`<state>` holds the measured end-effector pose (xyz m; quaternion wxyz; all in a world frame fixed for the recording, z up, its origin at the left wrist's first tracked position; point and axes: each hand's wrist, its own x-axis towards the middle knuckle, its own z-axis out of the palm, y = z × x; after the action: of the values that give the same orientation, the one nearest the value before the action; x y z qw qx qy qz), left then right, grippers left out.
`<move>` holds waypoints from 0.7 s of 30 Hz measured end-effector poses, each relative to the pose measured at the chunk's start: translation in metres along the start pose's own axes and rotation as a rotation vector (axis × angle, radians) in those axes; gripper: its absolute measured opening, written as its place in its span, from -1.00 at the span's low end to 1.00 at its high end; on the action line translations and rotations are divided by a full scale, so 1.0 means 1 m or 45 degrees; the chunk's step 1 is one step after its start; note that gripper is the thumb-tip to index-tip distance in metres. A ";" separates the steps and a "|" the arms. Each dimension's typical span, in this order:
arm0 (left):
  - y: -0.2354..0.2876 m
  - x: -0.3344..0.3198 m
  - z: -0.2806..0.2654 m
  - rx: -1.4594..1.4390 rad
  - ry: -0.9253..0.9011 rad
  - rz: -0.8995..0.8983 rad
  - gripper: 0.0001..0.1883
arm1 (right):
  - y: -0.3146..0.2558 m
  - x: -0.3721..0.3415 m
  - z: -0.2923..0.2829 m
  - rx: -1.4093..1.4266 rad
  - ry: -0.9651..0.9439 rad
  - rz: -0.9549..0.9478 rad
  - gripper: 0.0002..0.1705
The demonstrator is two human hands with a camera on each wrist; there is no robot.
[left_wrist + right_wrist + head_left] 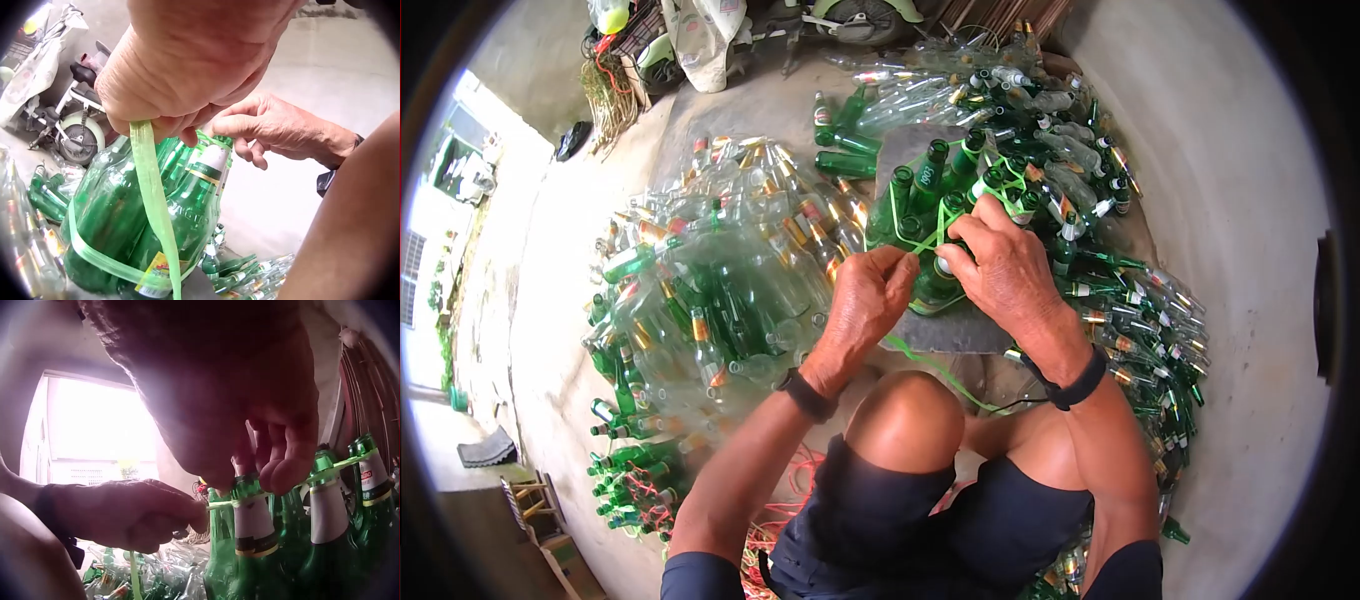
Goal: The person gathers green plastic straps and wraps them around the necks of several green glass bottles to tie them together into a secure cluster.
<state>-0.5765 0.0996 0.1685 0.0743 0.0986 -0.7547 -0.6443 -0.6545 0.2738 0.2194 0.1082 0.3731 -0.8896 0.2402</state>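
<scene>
A bundle of upright green glass bottles stands on a dark grey slab in front of the knees. Light green plastic strap crosses between the bottle necks and also circles the bodies lower down. At the near side of the bundle, my left hand pinches the strap, and a length of it hangs below the fist. Close beside it, my right hand has thumb and fingers curled at the strap by a white-labelled bottle neck. The palm hides part of that grip in the right wrist view.
Clear and green bottles lie heaped on the left. Another bottle pile runs along the wall on the right. Red and pink strap lies by the legs. A scooter stands at the back.
</scene>
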 end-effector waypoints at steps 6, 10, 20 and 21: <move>-0.004 0.008 -0.011 0.381 -0.004 0.195 -0.74 | 0.006 -0.001 0.009 0.074 0.046 -0.018 -0.75; -0.002 0.010 -0.017 0.417 -0.078 0.169 -0.76 | 0.001 -0.002 0.009 0.068 0.048 0.040 -0.73; 0.003 0.011 -0.024 0.526 -0.097 0.245 -0.82 | 0.003 -0.001 0.031 0.162 0.077 0.027 -0.76; 0.002 0.011 -0.024 0.524 -0.098 0.242 -0.82 | 0.004 0.000 0.031 0.165 0.078 0.034 -0.76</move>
<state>-0.5816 0.0743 0.1741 0.0841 0.0155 -0.8784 -0.4702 -0.6574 0.2606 0.1917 0.1078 0.3598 -0.8734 0.3100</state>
